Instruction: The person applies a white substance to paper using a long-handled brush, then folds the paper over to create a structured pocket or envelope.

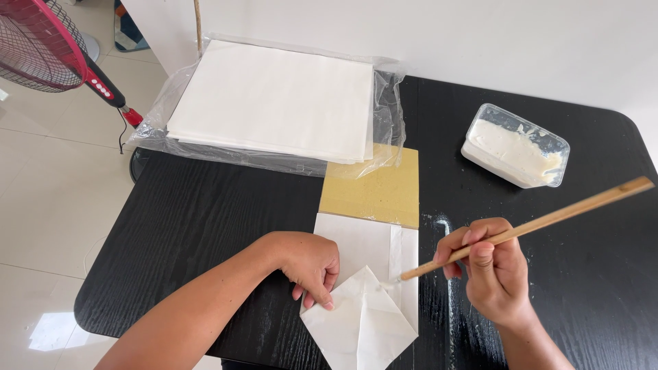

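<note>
My left hand (310, 266) presses its fingertips on a folded white paper piece (363, 312) lying on the black table (205, 212). My right hand (495, 268) grips a long wooden stick (548, 220) like a brush. The stick's tip touches the paper's fold near its peak. A yellow-brown cardboard sheet (377, 192) lies under the paper's far end. A clear plastic tub of white paste (515, 146) stands to the far right of the paper.
A stack of white paper sheets (274, 99) in a clear plastic wrap sits at the table's far left corner. A red fan (48, 44) stands on the tiled floor to the left. White smears mark the table near my right hand.
</note>
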